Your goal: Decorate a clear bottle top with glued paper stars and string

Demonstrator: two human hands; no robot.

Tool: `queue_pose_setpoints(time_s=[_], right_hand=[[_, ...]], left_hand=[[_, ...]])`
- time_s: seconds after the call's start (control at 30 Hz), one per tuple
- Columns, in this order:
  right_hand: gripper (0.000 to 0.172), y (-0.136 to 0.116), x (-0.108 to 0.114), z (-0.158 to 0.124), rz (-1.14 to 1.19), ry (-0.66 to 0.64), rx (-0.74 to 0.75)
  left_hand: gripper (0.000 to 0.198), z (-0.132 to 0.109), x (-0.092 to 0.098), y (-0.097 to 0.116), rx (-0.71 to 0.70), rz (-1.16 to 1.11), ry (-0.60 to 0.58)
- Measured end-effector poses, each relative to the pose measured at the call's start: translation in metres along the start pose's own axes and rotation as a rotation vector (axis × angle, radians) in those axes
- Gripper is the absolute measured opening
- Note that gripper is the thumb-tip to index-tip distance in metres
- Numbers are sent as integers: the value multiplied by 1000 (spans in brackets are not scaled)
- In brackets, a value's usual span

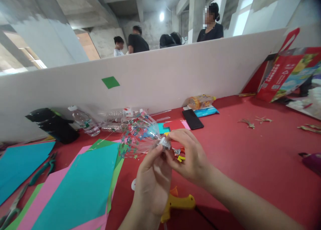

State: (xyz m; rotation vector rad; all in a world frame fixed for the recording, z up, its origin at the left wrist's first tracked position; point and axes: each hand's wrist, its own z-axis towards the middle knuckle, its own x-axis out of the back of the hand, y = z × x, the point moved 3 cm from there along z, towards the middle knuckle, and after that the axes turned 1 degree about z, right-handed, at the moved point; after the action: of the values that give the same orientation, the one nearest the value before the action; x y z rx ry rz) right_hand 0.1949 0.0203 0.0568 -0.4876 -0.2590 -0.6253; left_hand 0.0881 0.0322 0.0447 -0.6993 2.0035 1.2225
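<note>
Near the middle of the head view, my left hand point(153, 181) and my right hand point(192, 153) are both closed at the neck end of a cut plastic bottle point(142, 138). Its clear body is slit into thin strips that fan out to the left, with small green, blue and red star shapes on them. Fingertips of both hands pinch a whitish piece point(165, 143) at the neck; whether it is a cap or a wrapping I cannot tell. A yellow glue gun point(180, 203) lies below, partly hidden by my left wrist.
Coloured paper sheets point(80, 186) and green-handled pliers point(37, 176) lie left. A black flask point(54, 124), a plastic bottle point(84, 121) and a phone point(193, 119) are along the white partition point(163, 76). A red bag point(288, 73) stands right. Several people are beyond.
</note>
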Motion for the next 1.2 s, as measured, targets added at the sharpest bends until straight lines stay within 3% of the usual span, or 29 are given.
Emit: queue_pose_setpoints(time_s=[0.47,0.73,1.2], right_hand=[[29,-1,1,0,-4,6,14],[31,-5,2,3,-7,16,15],[26,-15,6,6,-171,-38,117]], left_hand=[[15,-1,0,0,-12,17,13],[8,-1,-1,1,3,6,36],[14,-7,-6,2,49,-17,58]])
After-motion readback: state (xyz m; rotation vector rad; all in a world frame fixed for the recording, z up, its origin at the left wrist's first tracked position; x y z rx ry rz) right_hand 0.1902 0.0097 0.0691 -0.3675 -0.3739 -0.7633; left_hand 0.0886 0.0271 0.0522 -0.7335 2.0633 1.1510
